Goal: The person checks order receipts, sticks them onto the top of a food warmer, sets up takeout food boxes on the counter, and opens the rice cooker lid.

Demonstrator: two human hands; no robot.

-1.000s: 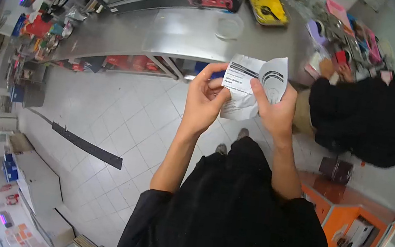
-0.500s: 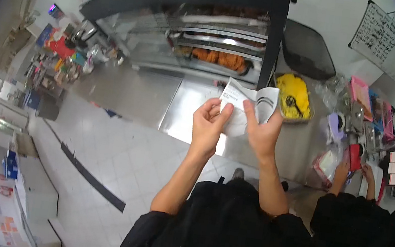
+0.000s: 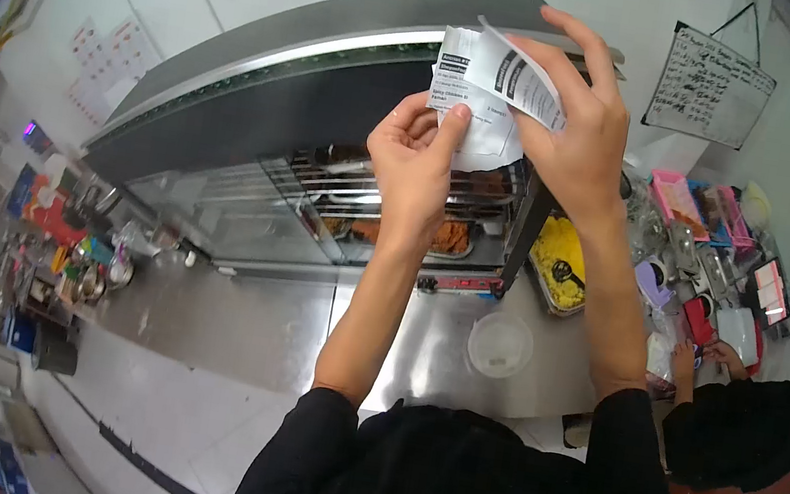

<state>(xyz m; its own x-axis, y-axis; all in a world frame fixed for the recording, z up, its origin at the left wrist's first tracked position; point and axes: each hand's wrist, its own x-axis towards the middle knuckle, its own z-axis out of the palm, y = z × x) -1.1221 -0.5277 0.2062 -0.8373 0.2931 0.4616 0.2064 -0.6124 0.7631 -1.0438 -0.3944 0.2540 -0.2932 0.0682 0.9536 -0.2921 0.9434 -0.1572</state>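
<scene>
Printed paper slips (image 3: 477, 132) are held up in front of the glass warming cabinet (image 3: 263, 107). My left hand (image 3: 415, 154) pinches their lower left part, with the thumb on the print. On the right, my right hand (image 3: 579, 121) grips the curled right side, its index finger raised near the top edge. Behind and below the slips, trays of orange-brown food (image 3: 452, 238) show inside the cabinet.
A round clear lid or tub (image 3: 501, 344) lies on the steel counter (image 3: 287, 333). Yellow food (image 3: 560, 260) with a black spoon fills a tray. At the right, a co-worker's hands (image 3: 702, 361) are among packets. A whiteboard (image 3: 710, 87) hangs behind.
Both my hands have risen with the slips, from over the counter edge to in front of the cabinet. My right hand has shifted up the paper's side. The view has tilted up.
</scene>
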